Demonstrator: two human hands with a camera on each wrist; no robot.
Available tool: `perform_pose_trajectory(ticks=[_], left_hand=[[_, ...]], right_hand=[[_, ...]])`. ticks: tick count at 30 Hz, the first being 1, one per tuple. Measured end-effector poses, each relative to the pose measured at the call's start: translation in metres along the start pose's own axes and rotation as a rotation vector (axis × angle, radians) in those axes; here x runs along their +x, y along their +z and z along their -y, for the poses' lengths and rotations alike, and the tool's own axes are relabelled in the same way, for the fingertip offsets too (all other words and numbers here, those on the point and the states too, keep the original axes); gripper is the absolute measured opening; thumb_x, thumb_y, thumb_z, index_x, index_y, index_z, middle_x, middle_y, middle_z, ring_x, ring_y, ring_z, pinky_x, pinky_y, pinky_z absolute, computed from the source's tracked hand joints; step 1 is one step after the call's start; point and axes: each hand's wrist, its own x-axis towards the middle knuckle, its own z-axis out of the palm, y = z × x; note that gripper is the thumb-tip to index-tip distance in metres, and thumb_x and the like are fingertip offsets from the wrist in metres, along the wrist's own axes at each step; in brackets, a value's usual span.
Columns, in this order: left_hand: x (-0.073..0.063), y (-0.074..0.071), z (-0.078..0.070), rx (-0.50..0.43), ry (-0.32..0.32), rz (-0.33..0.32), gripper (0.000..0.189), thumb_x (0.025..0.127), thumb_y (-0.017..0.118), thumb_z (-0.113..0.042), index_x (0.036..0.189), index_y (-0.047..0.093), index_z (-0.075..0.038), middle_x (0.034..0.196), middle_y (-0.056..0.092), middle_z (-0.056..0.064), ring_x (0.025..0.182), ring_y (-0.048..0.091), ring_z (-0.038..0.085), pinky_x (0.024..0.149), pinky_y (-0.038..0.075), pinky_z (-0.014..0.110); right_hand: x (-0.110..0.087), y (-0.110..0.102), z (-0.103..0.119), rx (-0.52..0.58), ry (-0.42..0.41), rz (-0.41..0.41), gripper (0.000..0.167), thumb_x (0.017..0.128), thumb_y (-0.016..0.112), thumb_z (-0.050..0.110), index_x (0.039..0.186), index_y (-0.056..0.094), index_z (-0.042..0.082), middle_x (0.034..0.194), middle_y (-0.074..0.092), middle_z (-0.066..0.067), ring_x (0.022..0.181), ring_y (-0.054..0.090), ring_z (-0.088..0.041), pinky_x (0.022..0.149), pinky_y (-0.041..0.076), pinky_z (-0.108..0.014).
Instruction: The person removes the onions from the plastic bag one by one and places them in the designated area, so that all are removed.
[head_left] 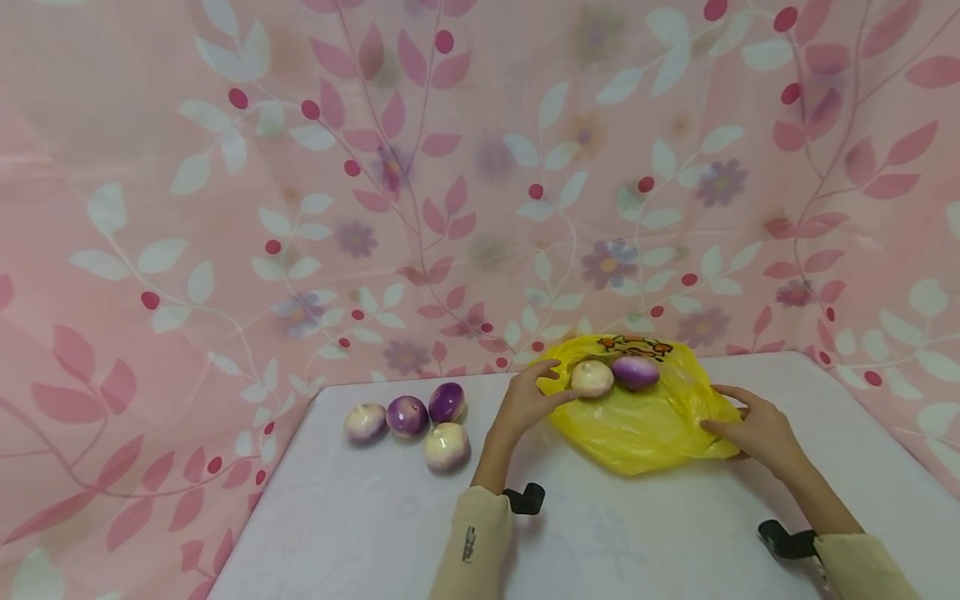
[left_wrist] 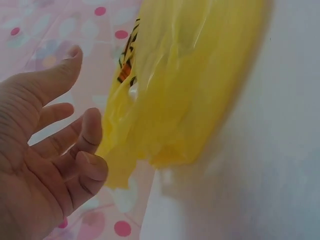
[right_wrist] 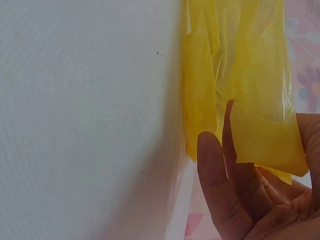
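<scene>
A yellow plastic bag with a dark and orange print lies spread on the table. Two glossy round vegetables, like onions or turnips, rest at its upper middle: a cream one and a purple one. Whether they lie on the bag or within its mouth I cannot tell. My left hand is beside the cream one at the bag's left edge, fingers loosely bent, with nothing gripped. At the right edge, my right hand holds the bag's plastic, a flap passing between thumb and fingers.
Several more purple-and-cream vegetables sit grouped at the table's left. The white-covered table meets a pink floral cloth at the back. Black wrist-worn devices sit on both forearms.
</scene>
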Motion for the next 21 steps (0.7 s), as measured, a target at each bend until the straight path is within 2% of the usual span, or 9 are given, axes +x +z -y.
perform_pose_trajectory(ticks=[5, 11, 21], left_hand=[[0.01, 0.015, -0.006, -0.013, 0.016, -0.008, 0.066, 0.083, 0.079, -0.043, 0.135, 0.059, -0.008, 0.117, 0.068, 0.01, 0.102, 0.062, 0.031, 0.081, 0.052, 0.034], [0.02, 0.027, -0.011, 0.0, -0.041, -0.017, 0.065, 0.082, 0.079, -0.044, 0.133, 0.061, -0.01, 0.118, 0.068, 0.011, 0.115, 0.059, 0.032, 0.098, 0.046, 0.039], [0.029, 0.037, -0.012, 0.064, -0.107, -0.012, 0.063, 0.082, 0.079, -0.044, 0.132, 0.062, -0.01, 0.119, 0.067, 0.008, 0.111, 0.061, 0.028, 0.091, 0.051, 0.035]], right_hand=[[0.0, 0.0, 0.0, 0.006, 0.009, -0.001, 0.083, 0.088, 0.075, 0.037, 0.147, 0.034, -0.004, 0.122, 0.05, -0.044, 0.073, 0.065, -0.023, 0.057, 0.058, -0.038], [0.001, 0.0, -0.002, -0.003, 0.015, -0.003, 0.083, 0.088, 0.074, 0.038, 0.147, 0.034, -0.004, 0.121, 0.05, -0.043, 0.073, 0.065, -0.022, 0.057, 0.058, -0.038], [0.001, 0.0, -0.004, -0.001, 0.008, 0.0, 0.082, 0.088, 0.074, 0.037, 0.147, 0.035, -0.004, 0.12, 0.051, -0.043, 0.073, 0.064, -0.022, 0.057, 0.058, -0.037]])
